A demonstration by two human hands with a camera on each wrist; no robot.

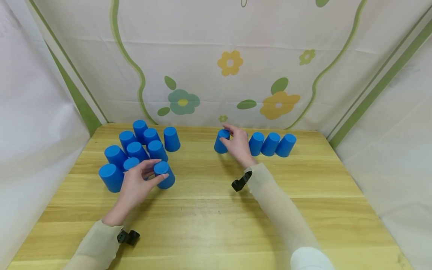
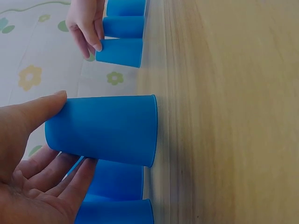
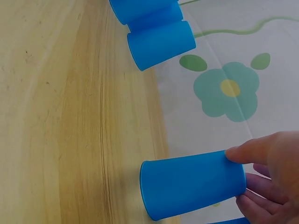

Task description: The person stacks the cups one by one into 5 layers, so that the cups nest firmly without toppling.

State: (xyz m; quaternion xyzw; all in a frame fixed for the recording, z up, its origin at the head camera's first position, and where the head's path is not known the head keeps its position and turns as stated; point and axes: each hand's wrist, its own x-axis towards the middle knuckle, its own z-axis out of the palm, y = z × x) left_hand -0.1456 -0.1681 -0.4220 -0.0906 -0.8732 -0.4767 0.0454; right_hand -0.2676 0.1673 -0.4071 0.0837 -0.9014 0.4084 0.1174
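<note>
My left hand (image 1: 136,183) pinches an upside-down blue cup (image 1: 165,180) near its closed end, at the front right of a cluster of similar cups. In the left wrist view the thumb lies on one side of this cup (image 2: 105,128) and the fingers on the other. Toward the back of the table, my right hand (image 1: 240,145) grips another inverted blue cup (image 1: 220,145) at the left end of a row. The right wrist view shows thumb and fingertips round the narrow end of that cup (image 3: 194,186). The hand partly hides the row's nearest neighbouring cup.
Several inverted blue cups (image 1: 114,156) crowd the table's left side, and a single cup (image 1: 171,139) stands at their back right. Right of my right hand are more cups (image 1: 270,144) in a line. A flowered cloth (image 1: 202,75) hangs behind the wooden table (image 1: 209,225).
</note>
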